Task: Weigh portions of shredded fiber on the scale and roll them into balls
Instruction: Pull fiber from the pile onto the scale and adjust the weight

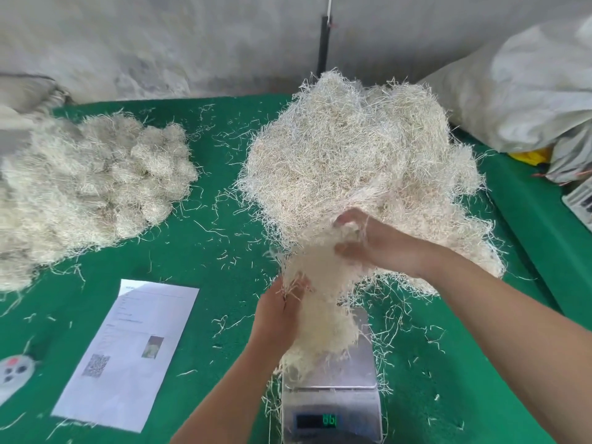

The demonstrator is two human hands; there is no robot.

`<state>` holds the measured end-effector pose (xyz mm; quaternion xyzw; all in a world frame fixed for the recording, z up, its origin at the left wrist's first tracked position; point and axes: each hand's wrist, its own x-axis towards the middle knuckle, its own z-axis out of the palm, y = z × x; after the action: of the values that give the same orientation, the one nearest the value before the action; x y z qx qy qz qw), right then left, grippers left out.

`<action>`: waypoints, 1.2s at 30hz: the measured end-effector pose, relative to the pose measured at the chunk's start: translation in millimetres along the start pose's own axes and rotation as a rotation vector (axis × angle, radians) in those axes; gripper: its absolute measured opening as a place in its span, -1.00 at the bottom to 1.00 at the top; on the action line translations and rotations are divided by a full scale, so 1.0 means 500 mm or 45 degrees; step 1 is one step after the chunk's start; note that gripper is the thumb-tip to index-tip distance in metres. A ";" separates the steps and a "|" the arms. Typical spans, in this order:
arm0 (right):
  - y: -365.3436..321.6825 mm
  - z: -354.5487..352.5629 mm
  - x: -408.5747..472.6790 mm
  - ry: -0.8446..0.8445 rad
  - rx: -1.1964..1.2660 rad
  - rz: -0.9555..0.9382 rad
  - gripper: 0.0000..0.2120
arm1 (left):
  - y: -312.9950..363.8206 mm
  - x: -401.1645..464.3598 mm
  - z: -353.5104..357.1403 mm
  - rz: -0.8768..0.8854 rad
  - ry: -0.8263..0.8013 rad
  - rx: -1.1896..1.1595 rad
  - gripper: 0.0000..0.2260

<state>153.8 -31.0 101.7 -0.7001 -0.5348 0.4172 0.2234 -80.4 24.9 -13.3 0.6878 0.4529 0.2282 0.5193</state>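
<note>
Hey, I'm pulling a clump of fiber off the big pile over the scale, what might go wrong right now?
1. The clump in both the left hand and the right hand still trails strands into the pile, so extra fiber may drag along.
2. Its lower end drapes on the scale while held, so the reading is likely unreliable.
3. Strands hang over the scale's front and may hide the display.

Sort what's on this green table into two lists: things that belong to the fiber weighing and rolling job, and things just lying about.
Part of the job:
- loose fiber pile
- portion held by left hand and right hand
- scale
- finished balls

Lying about:
- printed sheet
- small remote
- white sacks
- stray strands
</note>
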 end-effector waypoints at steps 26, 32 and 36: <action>0.105 -0.261 0.204 0.673 0.749 0.571 -0.19 | -0.047 -0.015 0.052 -0.358 -0.311 -0.003 -0.70; 0.138 -0.262 0.180 0.503 0.196 0.362 -0.16 | 0.031 0.022 0.077 -0.214 -0.313 -0.136 -0.82; 0.139 -0.292 0.126 0.633 0.189 0.278 -0.20 | 0.039 0.020 0.049 -0.110 -0.427 0.520 -0.31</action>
<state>318.1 24.7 107.6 -0.8162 -0.3529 0.2921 0.3521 -49.0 20.0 -5.4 0.7865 0.4263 -0.0074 0.4467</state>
